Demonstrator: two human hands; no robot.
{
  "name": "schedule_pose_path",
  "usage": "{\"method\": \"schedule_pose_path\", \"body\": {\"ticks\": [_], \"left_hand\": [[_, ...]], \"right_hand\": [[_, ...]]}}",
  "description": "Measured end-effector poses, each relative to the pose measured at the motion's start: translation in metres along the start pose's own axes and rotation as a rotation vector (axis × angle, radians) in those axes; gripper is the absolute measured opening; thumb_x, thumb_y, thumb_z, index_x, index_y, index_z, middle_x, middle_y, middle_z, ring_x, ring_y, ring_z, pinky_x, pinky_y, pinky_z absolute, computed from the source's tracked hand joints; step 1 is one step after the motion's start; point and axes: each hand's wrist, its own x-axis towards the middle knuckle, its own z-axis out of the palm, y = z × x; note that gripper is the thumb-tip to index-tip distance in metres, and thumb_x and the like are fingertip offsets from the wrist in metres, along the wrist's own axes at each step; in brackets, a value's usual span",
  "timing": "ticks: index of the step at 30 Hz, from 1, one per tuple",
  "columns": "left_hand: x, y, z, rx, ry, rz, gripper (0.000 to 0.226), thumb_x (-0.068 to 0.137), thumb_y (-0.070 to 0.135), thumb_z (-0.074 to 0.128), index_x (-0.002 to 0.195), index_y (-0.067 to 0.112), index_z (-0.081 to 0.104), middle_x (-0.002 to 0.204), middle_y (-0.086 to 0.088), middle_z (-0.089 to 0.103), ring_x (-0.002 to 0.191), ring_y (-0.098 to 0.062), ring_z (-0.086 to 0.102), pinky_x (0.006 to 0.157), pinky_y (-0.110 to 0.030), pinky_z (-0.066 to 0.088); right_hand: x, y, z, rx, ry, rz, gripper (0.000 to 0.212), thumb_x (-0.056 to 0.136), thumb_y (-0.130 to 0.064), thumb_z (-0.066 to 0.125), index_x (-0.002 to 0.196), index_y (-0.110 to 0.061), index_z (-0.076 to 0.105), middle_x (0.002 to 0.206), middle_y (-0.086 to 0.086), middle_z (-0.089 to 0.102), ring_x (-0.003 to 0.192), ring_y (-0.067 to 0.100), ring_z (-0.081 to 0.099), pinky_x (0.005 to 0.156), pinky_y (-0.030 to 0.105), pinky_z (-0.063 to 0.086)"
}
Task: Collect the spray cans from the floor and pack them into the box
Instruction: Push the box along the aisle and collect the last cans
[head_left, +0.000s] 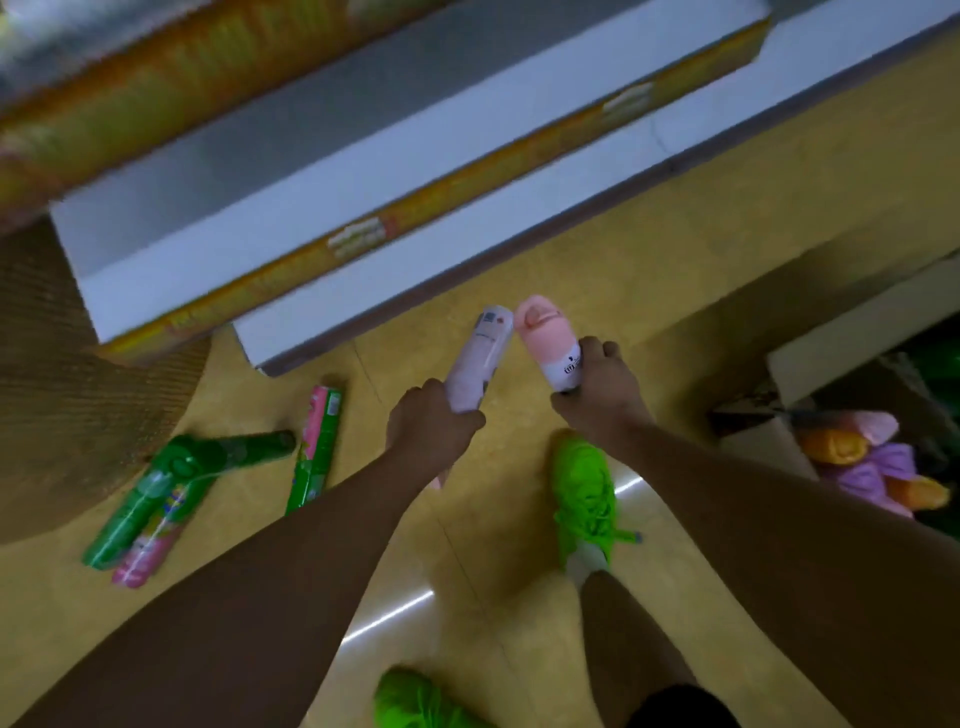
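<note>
1. Above the yellow floor (691, 270), near the middle of the view, the left hand (428, 426) has its fingers curled round the lower end of a pale lilac spray can (480, 358); its label print is too blurred to read.
2. The right hand (597, 389) grips the white body of a second spray can with a pink cap (543, 322); small dark print shows on it but cannot be read. The two cans' upper ends almost touch.
3. At the floor's left side lie more cylindrical spray cans: a dark green can (249, 449), a green can with a round cap (150, 499), a pink-labelled can (148, 548) touching it, and a green-and-pink can (314, 452) apart to their right. Their writing is illegible.
4. At the right edge an open cardboard box (852, 325) holds cans with orange, pink and purple caps (872, 462).
5. Bright green laced shoes (584, 499) stand on the floor beneath the arms.
6. White shelving with yellow price strips (363, 239) runs along the floor's far edge; a brown textured surface (67, 374) fills the left edge.
</note>
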Motion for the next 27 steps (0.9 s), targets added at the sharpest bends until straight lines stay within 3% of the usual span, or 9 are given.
{"method": "schedule_pose_path", "body": {"ticks": [4,7,11,13,16,19,21,24,27], "left_hand": [[-0.026,0.09,-0.037,0.042,-0.091,0.097,0.044,0.08,0.047,0.072,0.105,0.012,0.063,0.104,-0.006,0.069,0.091,-0.026,0.065,0.068,-0.031,0.043],[-0.045,0.157,-0.055,0.077,-0.149,0.154,0.044,0.08,0.05,0.071,0.105,0.015,0.064,0.102,-0.002,0.068,0.083,-0.02,0.06,0.066,-0.028,0.04],[-0.068,0.239,-0.066,0.109,-0.276,0.178,0.038,0.082,0.052,0.07,0.1,0.02,0.058,0.099,-0.001,0.065,0.085,-0.022,0.061,0.069,-0.03,0.045],[-0.073,0.277,-0.067,0.076,-0.356,0.177,0.042,0.081,0.053,0.071,0.102,0.017,0.063,0.102,-0.004,0.068,0.089,-0.023,0.065,0.077,-0.033,0.051],[-0.075,0.331,-0.064,0.119,-0.446,0.209,0.049,0.08,0.051,0.073,0.11,0.013,0.068,0.103,-0.006,0.069,0.088,-0.023,0.065,0.08,-0.034,0.053],[-0.076,0.378,-0.058,0.122,-0.541,0.232,0.054,0.077,0.045,0.077,0.117,0.009,0.066,0.104,-0.007,0.069,0.083,-0.02,0.066,0.073,-0.032,0.054],[-0.075,0.41,-0.053,0.197,-0.606,0.243,0.054,0.077,0.04,0.078,0.117,0.008,0.061,0.108,-0.011,0.068,0.088,-0.025,0.067,0.077,-0.036,0.057],[-0.071,0.46,-0.039,0.357,-0.654,0.318,0.05,0.075,0.038,0.079,0.113,0.009,0.06,0.098,-0.01,0.067,0.079,-0.025,0.068,0.069,-0.038,0.061],[-0.082,0.495,-0.015,0.462,-0.687,0.367,0.041,0.071,0.03,0.081,0.101,0.008,0.063,0.087,-0.012,0.068,0.072,-0.025,0.069,0.063,-0.04,0.063]], "right_hand": [[-0.026,0.005,-0.076,0.201,0.116,0.141,0.049,0.07,-0.01,0.073,0.113,-0.009,0.051,0.106,0.012,0.051,0.088,0.036,0.054,0.068,0.033,0.04],[-0.04,0.011,-0.132,0.387,0.203,0.22,0.044,0.064,-0.007,0.077,0.098,-0.017,0.051,0.096,0.007,0.054,0.084,0.028,0.054,0.063,0.032,0.038],[-0.058,0.031,-0.194,0.649,0.301,0.401,0.043,0.06,-0.01,0.076,0.098,-0.016,0.06,0.085,0.0,0.066,0.083,0.023,0.065,0.069,0.04,0.055],[-0.062,0.042,-0.224,0.703,0.331,0.432,0.05,0.054,-0.019,0.075,0.102,-0.016,0.063,0.085,-0.002,0.067,0.086,0.023,0.068,0.07,0.039,0.058],[-0.07,0.061,-0.265,0.753,0.375,0.549,0.04,0.056,-0.012,0.079,0.093,-0.017,0.063,0.079,-0.003,0.066,0.076,0.013,0.065,0.063,0.02,0.053],[-0.08,0.084,-0.292,0.778,0.48,0.65,0.039,0.047,-0.024,0.076,0.083,-0.015,0.067,0.077,0.004,0.071,0.075,0.02,0.07,0.066,0.036,0.057],[-0.089,0.099,-0.304,0.805,0.54,0.7,0.033,0.052,-0.019,0.081,0.083,-0.015,0.069,0.075,0.001,0.072,0.073,0.016,0.07,0.066,0.035,0.056],[-0.105,0.116,-0.321,0.867,0.693,0.788,0.022,0.061,-0.006,0.083,0.078,-0.013,0.072,0.073,0.0,0.073,0.07,0.015,0.07,0.066,0.037,0.058],[-0.123,0.139,-0.326,0.927,0.852,0.885,0.025,0.061,-0.008,0.084,0.084,-0.012,0.072,0.079,0.001,0.074,0.074,0.013,0.071,0.068,0.036,0.059]]}}
